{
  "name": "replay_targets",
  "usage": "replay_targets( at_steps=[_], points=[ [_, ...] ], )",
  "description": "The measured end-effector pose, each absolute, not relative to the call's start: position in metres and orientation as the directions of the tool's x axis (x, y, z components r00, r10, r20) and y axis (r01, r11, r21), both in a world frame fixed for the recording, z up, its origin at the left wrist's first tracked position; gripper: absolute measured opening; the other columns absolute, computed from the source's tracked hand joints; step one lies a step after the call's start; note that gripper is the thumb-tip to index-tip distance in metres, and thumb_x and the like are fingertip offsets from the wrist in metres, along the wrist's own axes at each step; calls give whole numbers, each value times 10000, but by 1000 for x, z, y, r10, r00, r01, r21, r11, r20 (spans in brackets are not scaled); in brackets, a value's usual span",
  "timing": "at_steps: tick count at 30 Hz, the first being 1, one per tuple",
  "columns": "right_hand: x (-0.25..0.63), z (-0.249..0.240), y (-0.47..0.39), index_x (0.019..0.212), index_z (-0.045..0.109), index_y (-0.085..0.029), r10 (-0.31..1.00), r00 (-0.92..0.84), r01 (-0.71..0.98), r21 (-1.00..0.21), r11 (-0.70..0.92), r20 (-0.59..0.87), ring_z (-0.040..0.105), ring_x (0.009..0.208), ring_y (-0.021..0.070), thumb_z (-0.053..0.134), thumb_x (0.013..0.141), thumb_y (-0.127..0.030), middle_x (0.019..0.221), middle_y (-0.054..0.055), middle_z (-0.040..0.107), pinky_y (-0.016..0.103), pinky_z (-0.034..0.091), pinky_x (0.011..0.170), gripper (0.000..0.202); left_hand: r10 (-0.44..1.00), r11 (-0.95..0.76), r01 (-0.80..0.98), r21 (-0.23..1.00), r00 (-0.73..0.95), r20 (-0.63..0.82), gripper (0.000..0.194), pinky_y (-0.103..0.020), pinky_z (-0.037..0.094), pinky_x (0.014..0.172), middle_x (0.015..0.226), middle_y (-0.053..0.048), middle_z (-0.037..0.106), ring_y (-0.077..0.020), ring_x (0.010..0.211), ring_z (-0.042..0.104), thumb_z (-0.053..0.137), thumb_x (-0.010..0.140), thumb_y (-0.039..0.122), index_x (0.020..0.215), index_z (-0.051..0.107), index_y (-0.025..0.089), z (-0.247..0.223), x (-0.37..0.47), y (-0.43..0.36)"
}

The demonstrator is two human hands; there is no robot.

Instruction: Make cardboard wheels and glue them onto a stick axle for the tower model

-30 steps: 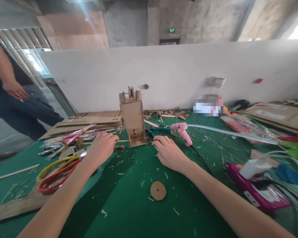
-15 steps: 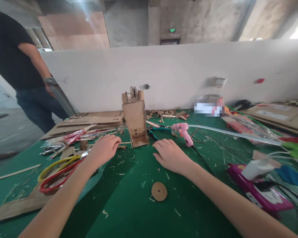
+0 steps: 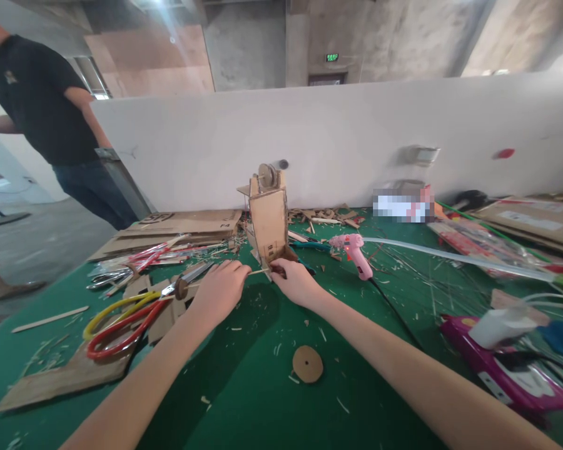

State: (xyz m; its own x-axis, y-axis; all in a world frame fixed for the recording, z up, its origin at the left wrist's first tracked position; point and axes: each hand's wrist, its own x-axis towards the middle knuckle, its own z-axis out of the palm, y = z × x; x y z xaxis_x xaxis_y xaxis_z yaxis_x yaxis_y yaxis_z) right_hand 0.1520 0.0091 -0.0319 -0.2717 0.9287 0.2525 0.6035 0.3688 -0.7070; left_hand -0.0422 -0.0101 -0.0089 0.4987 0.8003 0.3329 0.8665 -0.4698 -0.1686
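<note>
My left hand (image 3: 223,287) is closed around a thin wooden stick (image 3: 257,272), whose tip reaches the base of an upright cardboard model (image 3: 269,222). Left of that hand, a small round cardboard wheel (image 3: 181,288) appears to sit on the stick's other end. My right hand (image 3: 294,281) grips the low front part of the model, thumb and fingers curled at its edge; the exact contact is partly hidden. Cardboard discs (image 3: 266,175) are mounted at the model's top. A loose cardboard disc (image 3: 308,364) with a centre hole lies on the green table in front of my hands.
Scissors (image 3: 122,322) with red and yellow handles lie on cardboard scraps at left. Right of the model are a pink glue gun (image 3: 356,253), teal-handled pliers (image 3: 312,245) and a magenta power strip (image 3: 507,369). A person (image 3: 51,112) stands beyond the white partition (image 3: 263,131).
My right hand has moved left and taken hold of the model's base. The model has turned, showing its top discs more face-on. My left hand has stayed on the stick.
</note>
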Motion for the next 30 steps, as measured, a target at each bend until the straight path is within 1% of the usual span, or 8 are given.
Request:
replay_targets(
  at_steps=[5,10,14,17,20,26,28,30],
  points=[
    [149,-37,7,1054,681,-162,923,-236,581,-717,385,305,677,918,192,534,883,-152,1005,80,735,276,492,836,226,783,-453,848,-276,527,330,247,-367,401,758,948,-89,649,-262,923,569,427,907,98,1014,639,164,-11,-41,-12],
    [148,-40,8,1014,706,-165,926,-207,556,-741,376,315,685,846,181,554,864,-140,922,65,746,260,497,804,215,785,-453,838,-304,537,310,283,-356,399,787,968,-98,648,-256,932,560,429,882,52,1043,637,155,-8,-37,-15],
    [147,-39,6,1036,703,-138,939,-183,531,-775,343,290,694,733,166,557,864,-136,837,67,746,248,516,733,226,799,-457,840,-294,533,280,310,-358,402,813,945,-96,651,-255,927,569,436,853,15,1054,632,148,-7,-32,-17],
    [146,-39,5,1106,679,-134,947,-168,501,-803,321,274,699,696,144,564,867,-132,850,62,746,226,525,712,265,807,-467,840,-277,533,253,312,-357,408,817,929,-95,648,-254,927,579,436,845,8,1055,626,139,-8,-27,-17],
    [146,-39,6,1152,650,-146,954,-156,475,-828,299,256,706,694,129,576,861,-124,893,56,745,207,533,697,301,814,-458,843,-282,525,247,308,-358,411,797,941,-98,646,-260,932,577,437,839,6,1045,622,141,-8,-25,-16],
    [146,-43,9,1165,605,-102,966,-122,453,-854,258,227,714,695,146,580,861,-123,904,96,742,225,548,682,306,814,-447,851,-276,515,268,284,-359,409,797,925,-97,647,-263,931,578,439,839,7,1013,621,139,-9,-23,-13],
    [145,-44,9,1166,595,-116,965,-126,450,-853,262,230,717,706,151,584,859,-122,884,84,747,235,550,691,308,819,-446,857,-258,507,270,270,-356,412,790,908,-92,648,-260,916,585,440,843,11,994,621,140,-10,-20,-13],
    [143,-44,7,1134,612,-148,959,-139,456,-844,283,247,721,761,161,606,841,-114,877,66,751,251,547,741,295,821,-451,858,-247,507,262,249,-353,416,779,889,-90,649,-256,901,595,436,853,21,971,620,140,-11,-16,-12]
  ],
)
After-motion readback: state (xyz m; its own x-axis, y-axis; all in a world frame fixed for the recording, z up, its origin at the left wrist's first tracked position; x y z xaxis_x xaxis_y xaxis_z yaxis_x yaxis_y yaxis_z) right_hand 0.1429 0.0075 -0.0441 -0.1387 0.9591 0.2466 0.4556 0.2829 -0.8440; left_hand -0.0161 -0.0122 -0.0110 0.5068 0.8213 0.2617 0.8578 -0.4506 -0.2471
